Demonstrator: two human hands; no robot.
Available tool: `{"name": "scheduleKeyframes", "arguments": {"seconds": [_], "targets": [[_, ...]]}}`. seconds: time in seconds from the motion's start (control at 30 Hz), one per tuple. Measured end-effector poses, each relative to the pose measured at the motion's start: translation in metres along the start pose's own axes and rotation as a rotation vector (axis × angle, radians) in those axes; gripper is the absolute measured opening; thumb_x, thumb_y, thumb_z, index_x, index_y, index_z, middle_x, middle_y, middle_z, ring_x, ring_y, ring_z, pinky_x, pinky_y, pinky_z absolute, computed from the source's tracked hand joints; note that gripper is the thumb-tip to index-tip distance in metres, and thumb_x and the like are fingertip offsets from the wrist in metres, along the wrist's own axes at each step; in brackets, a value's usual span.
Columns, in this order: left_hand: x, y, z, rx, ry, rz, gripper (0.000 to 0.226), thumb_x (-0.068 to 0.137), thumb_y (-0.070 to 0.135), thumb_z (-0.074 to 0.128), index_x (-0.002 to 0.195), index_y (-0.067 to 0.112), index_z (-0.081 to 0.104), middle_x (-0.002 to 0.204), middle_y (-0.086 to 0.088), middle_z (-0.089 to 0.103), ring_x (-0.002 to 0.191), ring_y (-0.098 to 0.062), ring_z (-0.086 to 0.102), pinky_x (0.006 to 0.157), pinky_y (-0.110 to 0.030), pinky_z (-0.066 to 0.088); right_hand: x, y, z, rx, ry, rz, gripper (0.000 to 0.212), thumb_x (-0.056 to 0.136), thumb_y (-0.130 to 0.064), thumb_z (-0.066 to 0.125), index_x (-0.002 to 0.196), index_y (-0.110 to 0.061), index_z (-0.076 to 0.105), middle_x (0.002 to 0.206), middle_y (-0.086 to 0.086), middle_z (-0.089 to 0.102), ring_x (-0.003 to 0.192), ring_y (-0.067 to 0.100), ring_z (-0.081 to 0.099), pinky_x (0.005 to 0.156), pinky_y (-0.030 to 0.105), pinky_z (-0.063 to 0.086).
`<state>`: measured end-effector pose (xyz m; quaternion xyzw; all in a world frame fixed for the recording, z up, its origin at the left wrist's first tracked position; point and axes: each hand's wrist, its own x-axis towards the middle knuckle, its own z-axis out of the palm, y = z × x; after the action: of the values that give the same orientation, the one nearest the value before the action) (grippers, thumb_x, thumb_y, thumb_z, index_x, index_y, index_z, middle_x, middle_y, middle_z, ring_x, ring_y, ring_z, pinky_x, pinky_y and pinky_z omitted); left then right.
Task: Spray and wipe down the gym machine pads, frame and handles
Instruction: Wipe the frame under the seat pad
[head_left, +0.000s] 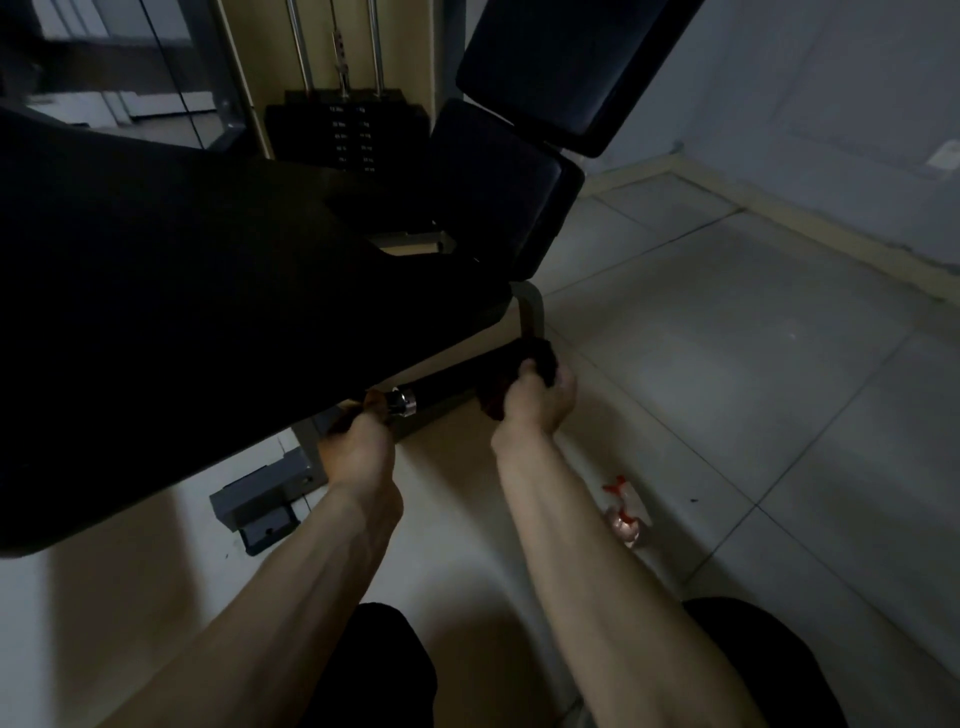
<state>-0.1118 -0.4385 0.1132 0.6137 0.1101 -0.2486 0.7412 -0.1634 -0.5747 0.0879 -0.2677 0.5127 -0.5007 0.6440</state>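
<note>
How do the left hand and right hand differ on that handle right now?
The left hand grips the handle bare, by its chrome end cap; the right hand grips it through a dark cloth, up by the frame bend. The left hand sits partly beneath the seat pad; the right hand is out over open floor. Both curl round the same black handle.

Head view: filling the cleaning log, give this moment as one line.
stage: handle wipe | right grip: holds cloth on handle | left grip: holds handle end | spray bottle: on floor
</note>
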Motion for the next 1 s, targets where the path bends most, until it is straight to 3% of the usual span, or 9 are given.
{"name": "scheduleKeyframes", "arguments": {"seconds": [0.07,0.17,0.27,0.37,0.47,0.57,0.63,0.83,1.0], "targets": [[0.0,0.0,-0.001,0.005,-0.006,-0.006,0.006,0.1,0.021,0.065,0.103,0.018,0.062,0.101,0.0,0.066,0.109,-0.022,0.062,0.105,-0.038,0.043,0.017,-0.003,0.003,0.057,0.065,0.109,0.037,0.103,-0.01,0.06,0.137,-0.025,0.059,0.129,0.01,0.066,0.102,0.025,0.067,0.092,0.048,0.06],[0.0,-0.001,0.0,0.015,-0.018,0.0,0.007,0.101,0.021,0.063,0.106,0.017,0.06,0.098,0.001,0.064,0.107,-0.021,0.061,0.103,-0.037,0.043,-0.002,0.007,0.003,0.06,-0.027,0.253,0.044,0.102,-0.017,0.065,0.144,-0.021,0.055,0.123,0.008,0.068,0.097,0.023,0.068,0.094,0.044,0.059],[-0.001,0.001,0.003,0.024,-0.011,0.011,0.007,0.102,0.02,0.062,0.104,0.013,0.06,0.089,0.002,0.062,0.09,-0.016,0.06,0.085,-0.029,0.046,-0.054,0.046,-0.003,-0.01,-0.148,0.396,0.04,0.099,-0.014,0.067,0.137,-0.018,0.056,0.115,0.009,0.069,0.099,0.026,0.07,0.095,0.041,0.058],[-0.003,0.005,0.003,0.028,-0.007,0.002,0.012,0.102,0.02,0.063,0.091,0.018,0.061,0.084,0.003,0.061,0.078,-0.011,0.058,0.07,-0.022,0.044,-0.079,0.06,-0.004,-0.057,-0.241,0.495,0.03,0.093,-0.014,0.073,0.123,-0.013,0.067,0.11,0.015,0.074,0.096,0.031,0.074,0.093,0.049,0.061],[-0.002,0.003,0.001,0.041,-0.003,-0.005,0.009,0.1,0.019,0.065,0.093,0.018,0.059,0.087,0.002,0.061,0.084,-0.014,0.059,0.082,-0.026,0.044,-0.033,0.023,-0.005,0.044,-0.146,0.444,0.004,0.099,-0.008,0.064,0.101,-0.01,0.067,0.089,0.012,0.072,0.077,0.024,0.069,0.09,0.04,0.058],[-0.001,0.002,-0.001,0.041,-0.014,-0.003,0.007,0.099,0.021,0.066,0.103,0.018,0.061,0.099,0.001,0.065,0.107,-0.019,0.062,0.103,-0.034,0.044,0.014,-0.009,-0.008,0.165,-0.032,0.417,0.023,0.103,-0.005,0.057,0.125,-0.006,0.064,0.095,0.01,0.068,0.092,0.026,0.068,0.087,0.034,0.055],[-0.001,0.002,-0.001,0.049,-0.014,0.0,0.014,0.099,0.022,0.066,0.111,0.016,0.061,0.104,0.0,0.065,0.108,-0.019,0.061,0.106,-0.036,0.042,0.022,-0.01,-0.003,0.15,-0.012,0.406,0.029,0.104,-0.011,0.057,0.133,-0.008,0.062,0.103,0.01,0.068,0.097,0.026,0.068,0.086,0.034,0.057],[-0.003,-0.002,0.002,0.071,-0.03,0.017,0.015,0.105,0.027,0.057,0.091,0.021,0.059,0.083,-0.001,0.056,0.075,-0.013,0.051,0.075,-0.027,0.04,-0.028,0.019,0.0,-0.005,-0.166,0.51,0.028,0.108,-0.014,0.049,0.133,-0.006,0.058,0.096,0.011,0.065,0.076,0.021,0.062,0.054,0.027,0.051],[-0.002,0.0,0.009,0.033,0.019,0.002,0.013,0.104,0.023,0.058,0.093,0.02,0.061,0.089,0.001,0.064,0.082,-0.013,0.063,0.075,-0.027,0.047,-0.064,0.053,-0.008,-0.22,-0.344,0.558,0.023,0.098,-0.017,0.067,0.119,-0.008,0.068,0.101,0.016,0.075,0.083,0.028,0.073,0.067,0.035,0.06]]}}
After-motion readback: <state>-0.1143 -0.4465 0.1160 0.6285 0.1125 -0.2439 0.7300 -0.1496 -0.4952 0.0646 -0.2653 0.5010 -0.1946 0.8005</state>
